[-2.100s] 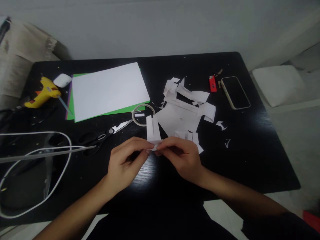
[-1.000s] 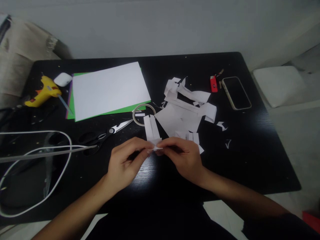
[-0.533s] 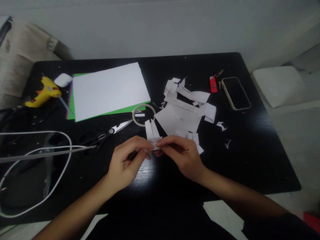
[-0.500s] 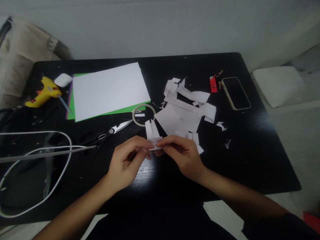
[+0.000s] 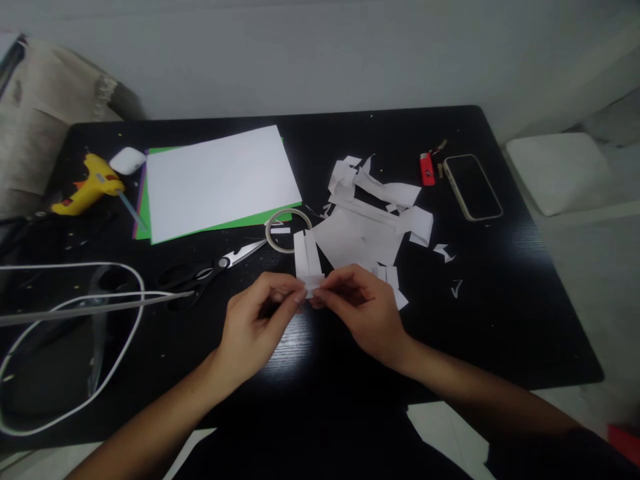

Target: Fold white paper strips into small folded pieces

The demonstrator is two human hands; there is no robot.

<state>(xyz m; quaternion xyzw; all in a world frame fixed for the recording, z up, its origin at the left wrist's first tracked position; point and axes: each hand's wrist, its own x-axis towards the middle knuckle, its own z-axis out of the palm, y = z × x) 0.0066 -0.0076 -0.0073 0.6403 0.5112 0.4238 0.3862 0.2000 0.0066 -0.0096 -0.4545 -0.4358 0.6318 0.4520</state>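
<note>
White folded paper [image 5: 313,263] sits over the desk [image 5: 510,307], in from its near edge, long axis aimed at the far edge, left hand [image 5: 255,319] and right hand [image 5: 369,310] both pinching the near end, equally close tbh

- On my remote feed this looks like a plain room used for paper craft, most likely in a home; I can't tell which room.
- I see a bare grey wall [image 5: 320,60] behind the far edge of the black counter [image 5: 505,327].
- For craft, I find a yellow glue gun [image 5: 90,190] near the far left corner, scissors [image 5: 223,263] mid-counter, a stack of paper sheets [image 5: 223,180] towards the far edge and paper scraps [image 5: 347,233] beside it.
- Homelier signs: a phone [image 5: 473,187] and red lighter [image 5: 427,169] near the far right corner.
</note>
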